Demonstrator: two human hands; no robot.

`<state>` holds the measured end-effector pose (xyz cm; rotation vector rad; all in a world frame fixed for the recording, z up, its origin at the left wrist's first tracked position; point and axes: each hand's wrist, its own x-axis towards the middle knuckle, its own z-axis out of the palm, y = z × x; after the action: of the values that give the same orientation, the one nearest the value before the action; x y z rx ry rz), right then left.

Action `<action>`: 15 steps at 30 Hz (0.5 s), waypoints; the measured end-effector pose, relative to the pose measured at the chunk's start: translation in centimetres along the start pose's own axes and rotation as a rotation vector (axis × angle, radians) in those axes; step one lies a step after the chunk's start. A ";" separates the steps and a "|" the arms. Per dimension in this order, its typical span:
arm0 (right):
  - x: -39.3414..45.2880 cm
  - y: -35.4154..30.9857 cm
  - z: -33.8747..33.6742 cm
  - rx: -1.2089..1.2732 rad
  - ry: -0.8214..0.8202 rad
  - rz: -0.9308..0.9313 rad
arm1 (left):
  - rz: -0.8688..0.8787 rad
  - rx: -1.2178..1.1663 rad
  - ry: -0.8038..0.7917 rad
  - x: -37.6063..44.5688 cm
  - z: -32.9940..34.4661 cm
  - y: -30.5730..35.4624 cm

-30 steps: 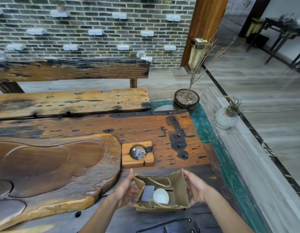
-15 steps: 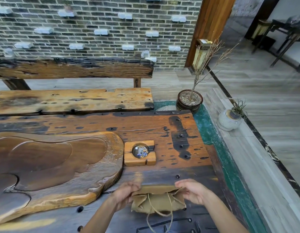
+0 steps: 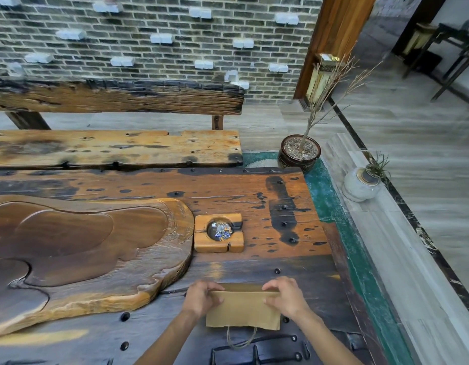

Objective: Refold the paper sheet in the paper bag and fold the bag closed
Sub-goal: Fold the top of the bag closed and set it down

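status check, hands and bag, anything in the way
Left hand and right hand both pinching the paper bag along its folded top. Bag flat, handle loop trailing near side. Nothing blocking.

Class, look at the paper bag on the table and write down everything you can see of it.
The paper bag is plain brown kraft paper, lying flat on the dark wooden table near its front edge. Its top is folded over toward the person, leaving a straight crease along the far side. A thin twine handle loops out below the near edge. The left hand and right hand grip the crease at either end. Its contents are hidden.
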<state>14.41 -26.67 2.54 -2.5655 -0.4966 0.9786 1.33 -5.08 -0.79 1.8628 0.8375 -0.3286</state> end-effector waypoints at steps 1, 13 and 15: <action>0.1 -0.7 0.3 -0.056 -0.005 -0.037 | 0.020 0.035 -0.023 0.1 0.2 0.3; 1.4 -4.1 2.0 -0.139 0.021 -0.116 | 0.063 0.118 -0.066 0.8 1.4 1.4; 1.5 -3.3 1.6 -0.146 0.024 -0.082 | 0.070 0.148 -0.046 0.9 1.3 1.1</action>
<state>13.69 -22.80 2.07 -2.6579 -0.6842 0.9129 2.88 -6.12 -1.10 2.0089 0.7315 -0.3975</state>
